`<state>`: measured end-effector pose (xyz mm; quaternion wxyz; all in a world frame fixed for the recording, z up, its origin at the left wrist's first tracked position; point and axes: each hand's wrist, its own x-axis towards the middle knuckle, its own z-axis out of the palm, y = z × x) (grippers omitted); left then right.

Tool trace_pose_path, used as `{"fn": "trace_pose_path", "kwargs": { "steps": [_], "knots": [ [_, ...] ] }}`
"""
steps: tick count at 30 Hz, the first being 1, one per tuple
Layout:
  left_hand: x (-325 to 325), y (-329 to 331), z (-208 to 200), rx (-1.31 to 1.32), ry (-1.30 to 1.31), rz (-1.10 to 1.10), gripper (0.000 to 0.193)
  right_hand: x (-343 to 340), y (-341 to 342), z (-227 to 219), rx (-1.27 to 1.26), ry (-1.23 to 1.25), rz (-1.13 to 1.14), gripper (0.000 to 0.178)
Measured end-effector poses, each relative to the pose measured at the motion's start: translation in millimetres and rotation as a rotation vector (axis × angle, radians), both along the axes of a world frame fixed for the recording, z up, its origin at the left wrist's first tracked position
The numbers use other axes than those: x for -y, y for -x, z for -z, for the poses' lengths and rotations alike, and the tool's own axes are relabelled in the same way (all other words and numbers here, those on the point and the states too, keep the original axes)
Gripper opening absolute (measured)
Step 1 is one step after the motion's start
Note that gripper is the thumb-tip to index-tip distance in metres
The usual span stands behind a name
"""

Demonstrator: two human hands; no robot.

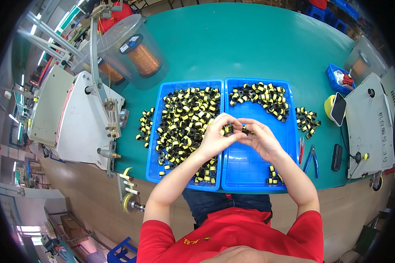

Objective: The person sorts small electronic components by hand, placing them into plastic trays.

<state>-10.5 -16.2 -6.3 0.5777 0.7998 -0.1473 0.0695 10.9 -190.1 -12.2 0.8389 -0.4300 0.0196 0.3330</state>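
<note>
My left hand (216,136) and my right hand (264,139) meet over the inner walls of two blue trays. Fingers of the left are closed around a small black bobbin with yellow tape (228,129). Between the right fingertips sits another black piece (245,130), partly hidden, which looks like the same kind of bobbin. Beneath my left forearm, the left blue tray (153,168) is heaped with taped bobbins (186,114). The right blue tray (245,168) holds a bunch of them (267,98) along its far side and a few more (274,175) at its near right corner.
Loose bobbins lie outside both trays on the green table (250,39). On the right are red-handled tweezers (301,149), blue pliers (311,161), a black case (336,157) and a white machine (371,131). Another machine (83,118) and copper wire spools (144,57) stand left.
</note>
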Motion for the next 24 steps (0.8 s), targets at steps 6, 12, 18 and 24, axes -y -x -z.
{"fn": "trace_pose_path", "kwargs": {
  "steps": [6,12,18,24],
  "knots": [
    [3.7,0.9,-4.7,0.147,-0.159,0.016,0.024,0.7,-1.1,1.7,0.021,-0.012,-0.017,0.037],
    [-6.2,-5.3,9.6,0.077,0.047,-0.012,0.017,-5.8,0.7,-9.0,-0.112,-0.107,0.003,0.04],
    [-16.6,-5.4,-7.4,-0.668,0.947,0.187,0.026,4.9,-5.0,4.2,-0.086,0.127,-0.016,0.038],
    [-20.7,-8.5,-0.6,-0.798,1.089,0.228,0.03,-1.3,-0.2,-8.7,-0.03,0.139,0.017,0.038]
  ]
}}
